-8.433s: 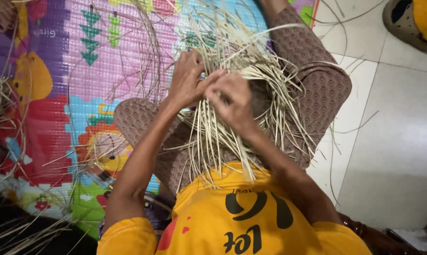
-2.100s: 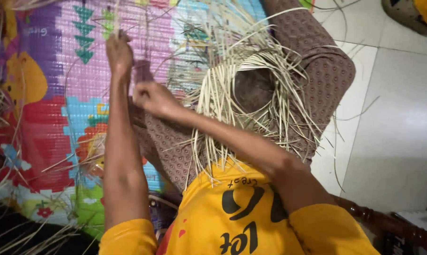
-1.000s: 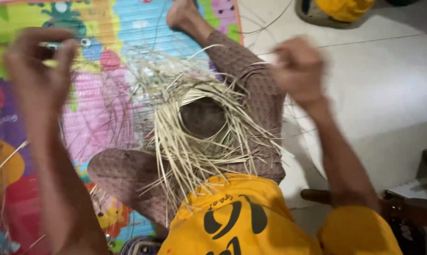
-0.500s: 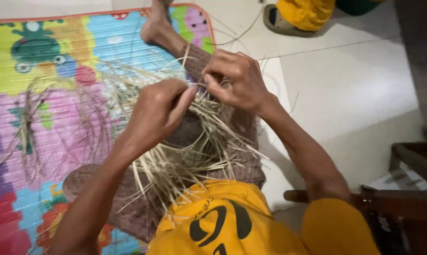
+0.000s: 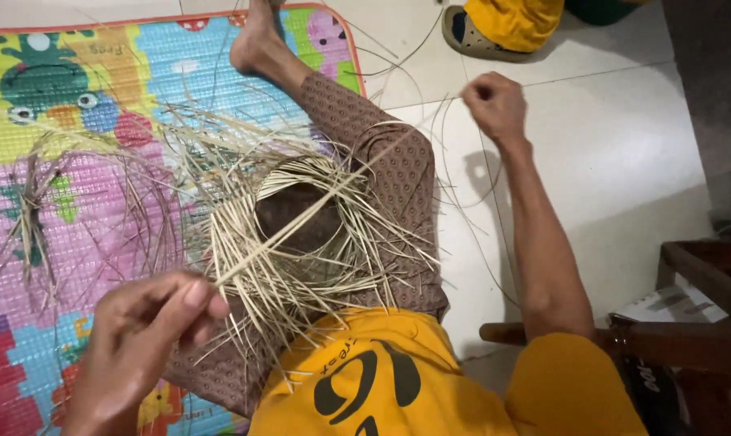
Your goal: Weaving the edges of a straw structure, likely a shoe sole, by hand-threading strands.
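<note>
Pulling one long strip (image 5: pixel 333 194) taut across the lap; our left hand (image 5: pixel 151 323) pinches its near end between thumb and forefinger, fingers pressed together on it; our right hand (image 5: pixel 495 105) is closed in a loose fist out over the white tile floor (image 5: pixel 624 161), apparently gripping the far end or a thin strand, though we cannot tell exactly what sits inside it. The strip runs diagonally over the half-woven basket (image 5: pixel 301 226), which rests on our bent knee above the colourful play mat (image 5: pixel 83 161).

Handling, as we judge it: strip is very light, springy, thin and flat; stiff along its length, likely to kink or split if bent sharply; smooth enough to slip from a loose pinch. Best hold is near the ends, flat face between finger pads. The basket looks light and floppy, with loose spokes (image 5: pixel 244 161) splaying all round; grip it at the woven rim, not the stray ends.
</note>
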